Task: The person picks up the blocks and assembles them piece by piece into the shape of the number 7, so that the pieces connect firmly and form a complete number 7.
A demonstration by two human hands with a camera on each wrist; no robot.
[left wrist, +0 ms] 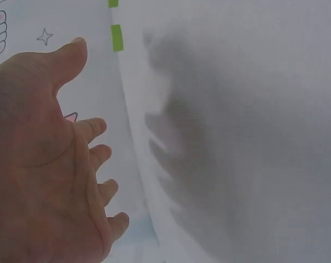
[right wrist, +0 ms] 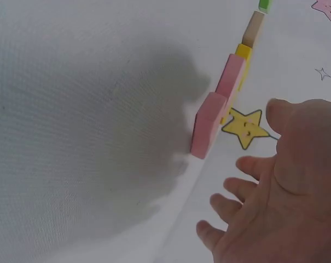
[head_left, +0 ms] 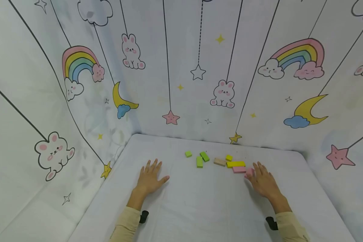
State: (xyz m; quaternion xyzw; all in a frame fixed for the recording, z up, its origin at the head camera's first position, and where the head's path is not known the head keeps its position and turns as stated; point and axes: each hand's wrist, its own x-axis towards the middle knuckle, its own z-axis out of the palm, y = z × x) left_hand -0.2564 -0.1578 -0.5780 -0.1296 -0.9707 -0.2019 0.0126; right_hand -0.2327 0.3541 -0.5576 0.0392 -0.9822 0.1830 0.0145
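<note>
My left hand (head_left: 149, 179) is held over the left part of the table with its fingers spread and nothing in it; the left wrist view shows its palm above a shadow on the cloth. My right hand (head_left: 264, 181) hovers at the right, fingers straight and holding nothing. Nearest to it is a pink block (right wrist: 208, 126), partly covered by the fingers in the head view. Beside that block lies another pink block (head_left: 239, 170), close to a long yellow block (head_left: 236, 164). A small yellow block (head_left: 229, 157) and a tan block (head_left: 219, 162) lie just beyond.
Further left lie a small light-green block (head_left: 188, 154), a green block (head_left: 204, 156) and an upright-lying green block (head_left: 199, 162). White cloth covers the table (head_left: 199, 205). A curtain (head_left: 181, 67) printed with rabbits, stars and rainbows encloses its back and sides.
</note>
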